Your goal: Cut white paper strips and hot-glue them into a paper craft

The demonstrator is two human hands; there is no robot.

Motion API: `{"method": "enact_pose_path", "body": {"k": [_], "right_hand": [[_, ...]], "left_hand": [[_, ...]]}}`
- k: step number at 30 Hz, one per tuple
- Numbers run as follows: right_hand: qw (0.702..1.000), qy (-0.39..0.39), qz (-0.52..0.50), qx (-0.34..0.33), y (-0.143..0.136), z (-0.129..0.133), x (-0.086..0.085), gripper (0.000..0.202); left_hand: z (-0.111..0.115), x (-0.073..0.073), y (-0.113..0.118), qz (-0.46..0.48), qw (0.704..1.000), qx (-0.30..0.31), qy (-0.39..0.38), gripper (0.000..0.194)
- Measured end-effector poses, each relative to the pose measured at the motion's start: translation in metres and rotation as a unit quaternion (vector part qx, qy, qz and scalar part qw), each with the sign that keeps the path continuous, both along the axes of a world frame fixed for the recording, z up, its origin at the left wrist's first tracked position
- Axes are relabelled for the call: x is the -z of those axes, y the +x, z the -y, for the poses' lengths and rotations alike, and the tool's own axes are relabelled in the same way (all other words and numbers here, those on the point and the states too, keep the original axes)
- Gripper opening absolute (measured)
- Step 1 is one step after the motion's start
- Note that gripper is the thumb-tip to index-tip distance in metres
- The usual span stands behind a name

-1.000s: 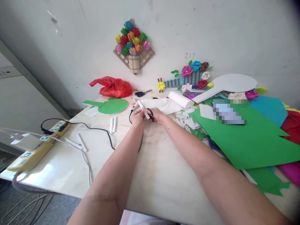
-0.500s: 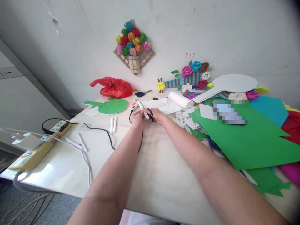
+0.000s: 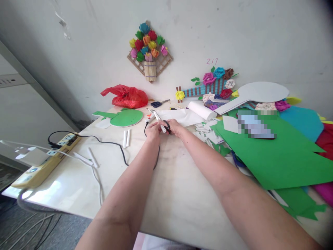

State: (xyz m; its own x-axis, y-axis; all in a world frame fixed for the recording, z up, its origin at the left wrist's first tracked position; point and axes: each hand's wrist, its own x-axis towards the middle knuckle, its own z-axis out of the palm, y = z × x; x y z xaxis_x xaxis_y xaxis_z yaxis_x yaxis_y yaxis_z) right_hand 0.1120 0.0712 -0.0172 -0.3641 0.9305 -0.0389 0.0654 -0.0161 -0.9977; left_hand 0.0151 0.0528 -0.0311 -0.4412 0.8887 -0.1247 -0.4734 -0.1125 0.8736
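Observation:
Both hands work close together over the middle of the table. My right hand (image 3: 174, 127) is closed around black-handled scissors (image 3: 167, 126). Fingers of my left hand (image 3: 153, 130) pinch a narrow white paper strip (image 3: 162, 127), which lies against the scissors. The blades and the strip overlap, so where the edges meet is hard to make out. Just beyond my left hand rests what looks like a white glue gun (image 3: 150, 117) with a black cord (image 3: 114, 142). Behind my hands, a white paper roll (image 3: 201, 110) lies partly unrolled.
White paper sticks (image 3: 126, 138) and a yellow power strip (image 3: 44, 168) are on the left. Further back sit a green paddle-shaped cutout (image 3: 126, 117), a red plastic bag (image 3: 130, 97) and blue-handled scissors (image 3: 156, 104). Paper scraps (image 3: 208, 133) and green sheets (image 3: 275, 159) cover the right side.
The whole view has shifted very slightly. My hands, the scissors and the white strip stay in nearly the same place.

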Motion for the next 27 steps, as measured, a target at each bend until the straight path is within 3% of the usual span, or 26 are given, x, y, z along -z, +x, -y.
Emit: {"method": "enact_pose_path", "body": {"k": [11, 23, 27], "right_hand": [[1.000, -0.015, -0.015, 0.000, -0.004, -0.003, -0.004, 0.036], [0.998, 0.017, -0.011, 0.062, -0.009, -0.002, -0.001, 0.029], [0.999, 0.004, -0.025, 0.042, -0.010, -0.005, 0.001, 0.029]], "left_hand": [[0.001, 0.002, -0.001, 0.003, 1.000, 0.014, 0.010, 0.010], [-0.002, 0.006, -0.003, 0.007, 0.999, 0.034, 0.030, 0.008], [-0.003, 0.008, -0.004, 0.012, 0.999, 0.029, 0.032, 0.008]]}}
